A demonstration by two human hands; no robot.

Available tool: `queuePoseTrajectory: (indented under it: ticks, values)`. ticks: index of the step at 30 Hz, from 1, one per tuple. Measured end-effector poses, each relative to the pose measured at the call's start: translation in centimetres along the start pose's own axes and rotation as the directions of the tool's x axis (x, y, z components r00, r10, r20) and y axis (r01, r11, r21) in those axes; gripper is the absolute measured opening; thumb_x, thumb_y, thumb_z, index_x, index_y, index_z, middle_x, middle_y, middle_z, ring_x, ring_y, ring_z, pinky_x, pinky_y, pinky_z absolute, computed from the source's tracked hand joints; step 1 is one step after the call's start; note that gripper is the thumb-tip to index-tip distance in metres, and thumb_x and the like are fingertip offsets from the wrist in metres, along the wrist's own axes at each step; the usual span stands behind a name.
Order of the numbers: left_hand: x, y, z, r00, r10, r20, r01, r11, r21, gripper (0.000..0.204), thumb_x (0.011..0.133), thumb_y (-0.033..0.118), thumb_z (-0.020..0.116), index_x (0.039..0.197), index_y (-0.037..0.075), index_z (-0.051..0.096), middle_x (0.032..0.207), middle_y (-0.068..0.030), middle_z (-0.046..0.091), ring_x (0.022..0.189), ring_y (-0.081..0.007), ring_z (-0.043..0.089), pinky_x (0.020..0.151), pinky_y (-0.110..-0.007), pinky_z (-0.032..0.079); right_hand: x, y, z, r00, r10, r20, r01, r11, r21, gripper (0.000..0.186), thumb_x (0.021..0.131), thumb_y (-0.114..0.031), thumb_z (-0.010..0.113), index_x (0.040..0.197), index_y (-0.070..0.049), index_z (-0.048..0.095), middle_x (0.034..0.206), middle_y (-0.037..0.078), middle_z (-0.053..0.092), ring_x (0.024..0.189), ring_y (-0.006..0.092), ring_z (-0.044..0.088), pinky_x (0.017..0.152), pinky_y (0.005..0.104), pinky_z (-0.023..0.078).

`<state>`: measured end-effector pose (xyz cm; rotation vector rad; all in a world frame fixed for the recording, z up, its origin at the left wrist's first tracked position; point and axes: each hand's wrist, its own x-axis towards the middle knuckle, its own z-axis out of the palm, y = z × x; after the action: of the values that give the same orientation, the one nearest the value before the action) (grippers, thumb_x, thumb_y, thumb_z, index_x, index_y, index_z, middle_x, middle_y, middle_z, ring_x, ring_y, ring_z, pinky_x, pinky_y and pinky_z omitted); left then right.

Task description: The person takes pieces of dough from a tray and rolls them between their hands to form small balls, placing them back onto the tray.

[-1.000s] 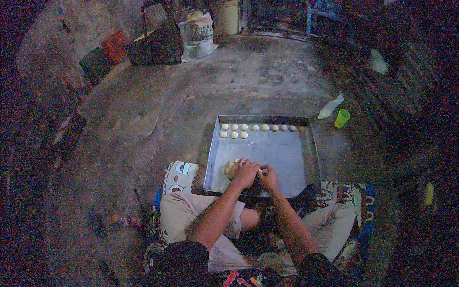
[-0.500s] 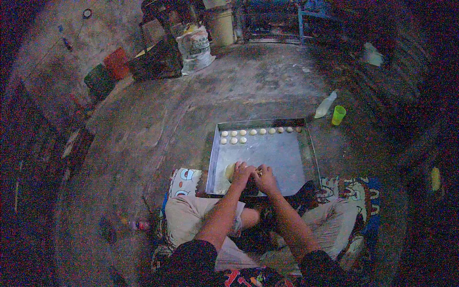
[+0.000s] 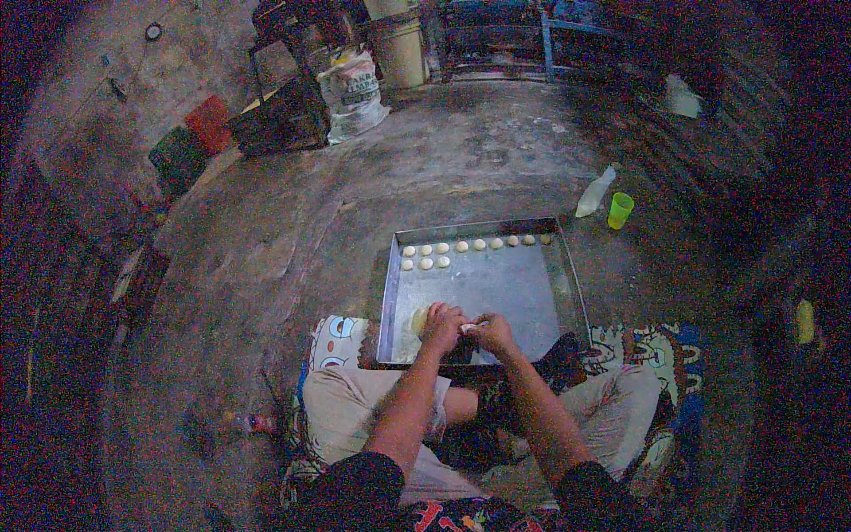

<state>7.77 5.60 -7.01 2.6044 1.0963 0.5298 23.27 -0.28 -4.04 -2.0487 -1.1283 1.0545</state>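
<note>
A large shallow metal tray [image 3: 532, 293] lies before my crossed legs, with several small round pale dough pieces [image 3: 479, 246] in rows along its far side. At its near left sits a lump of pale dough [image 3: 415, 321]. My left hand [image 3: 442, 326] is closed, its fingers curled at the lump's right side. Just right of it, my right hand [image 3: 493, 332] pinches a small pale piece of dough [image 3: 470, 328] against the left hand's fingertips. Exactly which fingers hold that piece is too small to tell.
A cartoon-print mat [image 3: 337, 341] is under me. Beyond the tray are a clear bottle [image 3: 594, 193] and a green cup [image 3: 620, 209]. Farther back stand a white sack [image 3: 353, 93], buckets [image 3: 401, 53], red [image 3: 209, 124] and green [image 3: 177, 157] containers and blue furniture [image 3: 548, 49].
The view has shifted slightly. My hands have stayed together over the near tray, fingers moving, and the small piece between them shows more now. The rows look the same.
</note>
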Motion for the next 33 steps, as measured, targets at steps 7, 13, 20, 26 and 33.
queuePoseTrajectory:
  ticks: [7,13,20,26,33]
  values:
    - [0.3,0.8,-0.9,0.999,0.008,0.047,-0.010,0.999,0.049,0.021,0.077,0.018,0.062,0.090,0.028,0.074,0.098,0.0002,0.061,0.108,-0.0231,0.053,0.110,-0.044,0.025,-0.9,-1.8,-1.2,0.989,-0.048,0.141,0.085,0.961,-0.265,0.040,0.071,-0.040,0.081,0.084,-0.004,0.071,0.077,0.019,0.069,0.071,0.0284,0.068,0.068,0.0389,0.054]
    - [0.3,-0.1,-0.6,0.997,-0.083,0.000,0.083,0.995,0.050,0.020,0.077,0.019,0.062,0.093,0.024,0.073,0.103,-0.0001,0.062,0.108,-0.0247,0.053,0.109,-0.044,0.025,-2.9,-2.3,0.0,0.927,-0.365,-0.084,0.311,0.876,-0.369,0.041,0.079,-0.042,0.073,0.097,-0.005,0.067,0.086,0.020,0.070,0.080,0.0342,0.068,0.073,0.0411,0.053]
    - [0.8,-0.7,-0.3,0.994,-0.104,-0.043,0.107,0.992,0.070,0.020,0.079,0.021,0.060,0.094,0.024,0.073,0.105,0.0002,0.062,0.111,-0.0245,0.051,0.108,-0.044,0.026,-1.6,-3.7,-0.4,0.967,-0.252,0.043,0.256,0.952,-0.167,0.035,0.078,-0.034,0.071,0.094,-0.003,0.067,0.089,0.022,0.069,0.084,0.0384,0.067,0.072,0.0444,0.052]
    - [1.8,-0.4,0.1,0.990,-0.087,0.110,0.066,0.981,0.183,0.017,0.079,0.023,0.059,0.091,0.025,0.071,0.103,0.0004,0.062,0.109,-0.0226,0.052,0.108,-0.043,0.027,-2.4,-3.7,-0.9,0.901,-0.378,0.211,0.428,0.852,-0.301,0.028,0.076,-0.027,0.069,0.086,0.000,0.068,0.088,0.024,0.067,0.085,0.0382,0.066,0.072,0.0440,0.052]
    - [1.6,0.1,-0.7,0.993,-0.048,0.108,0.034,0.991,0.127,0.019,0.077,0.021,0.063,0.094,0.026,0.070,0.107,0.0006,0.061,0.111,-0.0229,0.053,0.109,-0.048,0.024,-2.9,-4.2,-2.6,0.951,-0.306,-0.041,0.277,0.786,0.553,0.016,0.080,-0.017,0.072,0.087,-0.007,0.061,0.071,0.001,0.059,0.060,0.0177,0.056,0.055,0.0320,0.046]
